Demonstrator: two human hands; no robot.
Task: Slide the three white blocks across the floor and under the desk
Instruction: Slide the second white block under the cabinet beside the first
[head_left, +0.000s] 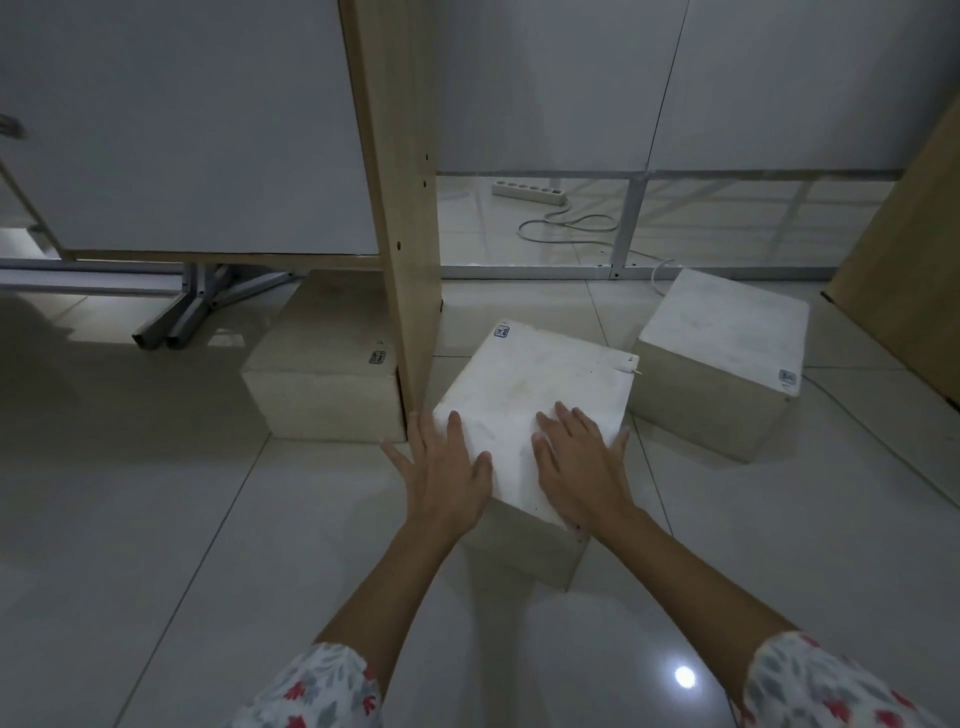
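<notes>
Three white blocks stand on the tiled floor. The middle block (540, 384) is turned at an angle just right of the desk's wooden side panel (402, 249). My left hand (447, 467) lies with spread, straight fingers on its near-left corner and edge. My right hand (582, 462) rests flat on its top near the front edge. The left block (322, 364) sits in shadow on the left side of the panel. The right block (727, 343) stands under the desk opening, its near corner close to the middle block.
A white power strip (527, 191) and its looped cable (566, 226) lie on the floor at the back. Grey metal frame legs (192, 312) stand at the left. Another wooden panel (904, 270) bounds the right side.
</notes>
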